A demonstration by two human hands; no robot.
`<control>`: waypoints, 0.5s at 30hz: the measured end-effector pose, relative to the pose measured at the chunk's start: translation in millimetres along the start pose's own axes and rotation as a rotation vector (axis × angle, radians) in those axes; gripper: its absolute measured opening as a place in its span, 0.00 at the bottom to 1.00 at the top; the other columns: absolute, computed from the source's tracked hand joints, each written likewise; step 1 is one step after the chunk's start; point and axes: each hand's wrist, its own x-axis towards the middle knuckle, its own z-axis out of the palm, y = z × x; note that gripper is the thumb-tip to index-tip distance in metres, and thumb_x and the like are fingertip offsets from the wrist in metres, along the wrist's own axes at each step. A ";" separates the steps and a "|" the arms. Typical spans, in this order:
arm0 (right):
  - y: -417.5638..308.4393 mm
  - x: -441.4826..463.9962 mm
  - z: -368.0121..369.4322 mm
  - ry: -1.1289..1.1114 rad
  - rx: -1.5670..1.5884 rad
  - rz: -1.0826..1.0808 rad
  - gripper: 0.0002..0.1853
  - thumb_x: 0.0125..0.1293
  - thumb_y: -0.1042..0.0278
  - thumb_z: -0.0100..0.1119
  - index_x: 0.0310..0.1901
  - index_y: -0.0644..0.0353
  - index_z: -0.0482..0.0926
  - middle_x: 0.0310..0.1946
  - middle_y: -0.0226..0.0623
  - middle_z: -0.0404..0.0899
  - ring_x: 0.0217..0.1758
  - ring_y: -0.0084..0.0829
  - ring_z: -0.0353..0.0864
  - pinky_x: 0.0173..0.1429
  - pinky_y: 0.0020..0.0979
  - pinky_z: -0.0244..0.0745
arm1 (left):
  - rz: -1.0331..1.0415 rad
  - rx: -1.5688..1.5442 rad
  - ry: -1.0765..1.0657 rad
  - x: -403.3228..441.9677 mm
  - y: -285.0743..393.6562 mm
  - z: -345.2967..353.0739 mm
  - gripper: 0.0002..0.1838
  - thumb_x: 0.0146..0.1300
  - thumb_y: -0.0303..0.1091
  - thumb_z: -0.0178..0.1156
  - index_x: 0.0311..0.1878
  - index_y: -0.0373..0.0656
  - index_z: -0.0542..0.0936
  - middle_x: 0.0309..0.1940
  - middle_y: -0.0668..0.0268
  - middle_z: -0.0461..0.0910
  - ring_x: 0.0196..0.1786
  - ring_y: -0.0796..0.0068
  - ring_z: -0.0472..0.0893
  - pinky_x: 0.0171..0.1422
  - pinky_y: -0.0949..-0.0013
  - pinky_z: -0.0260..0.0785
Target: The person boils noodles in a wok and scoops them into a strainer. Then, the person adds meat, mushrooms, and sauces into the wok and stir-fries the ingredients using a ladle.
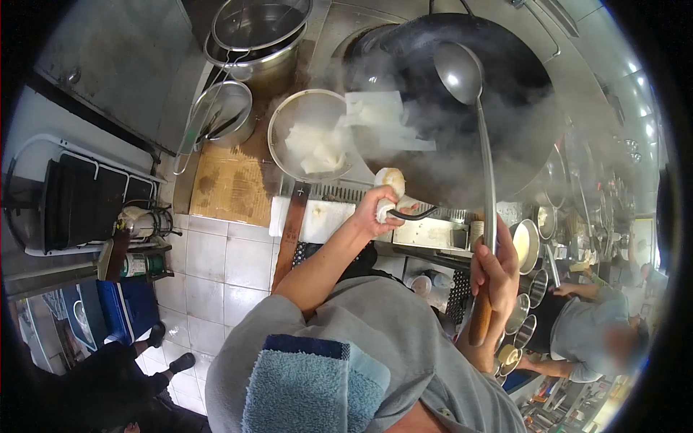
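Note:
My left hand (380,209) is closed around a white cloth (390,182) on the dark curved handle (415,215) at the near rim of a large black wok (505,79). My right hand (493,268) grips the wooden end of a long steel ladle (485,151). The ladle's bowl is above the wok, and steam hides much of the wok's inside. Pale flat sheets (373,108) show over the wok's left side; whether they touch it I cannot tell. More soft white pieces (315,146) lie in a round strainer (271,137) left of the wok.
Steel pots (263,72) with a sieve on top stand at the back left, beside a smaller pot (244,124) holding utensils. Steel bowls (525,245) line the counter at right. A co-worker in grey (588,328) works there; another person's legs (155,361) show lower left.

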 end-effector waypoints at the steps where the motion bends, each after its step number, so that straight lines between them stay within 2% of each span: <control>1: -1.1 -0.5 1.2 0.000 -0.002 0.000 0.36 0.63 0.75 0.56 0.71 0.70 0.51 0.28 0.32 0.68 0.13 0.16 0.63 0.12 0.18 0.59 | -0.001 0.006 -0.004 0.3 -0.5 0.0 0.29 0.47 0.37 0.52 0.47 0.20 0.66 0.21 0.65 0.67 0.13 0.80 0.61 0.15 0.78 0.53; 5: -2.7 -0.3 7.0 -0.003 0.021 0.004 0.37 0.63 0.75 0.56 0.71 0.70 0.51 0.28 0.32 0.68 0.14 0.16 0.63 0.12 0.19 0.60 | 0.018 0.004 0.032 -1.1 0.0 1.1 0.29 0.47 0.37 0.52 0.47 0.20 0.66 0.21 0.66 0.67 0.13 0.81 0.60 0.14 0.79 0.52; 8: -3.6 -2.4 9.8 -0.004 0.021 0.000 0.36 0.63 0.76 0.56 0.70 0.71 0.51 0.28 0.32 0.69 0.14 0.16 0.64 0.12 0.19 0.60 | -0.084 -0.094 -0.060 -6.9 -0.5 9.2 0.29 0.47 0.37 0.52 0.47 0.20 0.67 0.22 0.65 0.67 0.13 0.80 0.60 0.14 0.78 0.52; 15: -7.6 -0.8 25.4 0.045 0.039 -0.019 0.35 0.63 0.76 0.56 0.70 0.71 0.54 0.28 0.32 0.70 0.13 0.16 0.64 0.12 0.18 0.60 | 0.017 -0.106 0.055 1.6 -4.7 7.7 0.29 0.47 0.37 0.52 0.48 0.20 0.66 0.24 0.62 0.69 0.14 0.77 0.62 0.15 0.78 0.56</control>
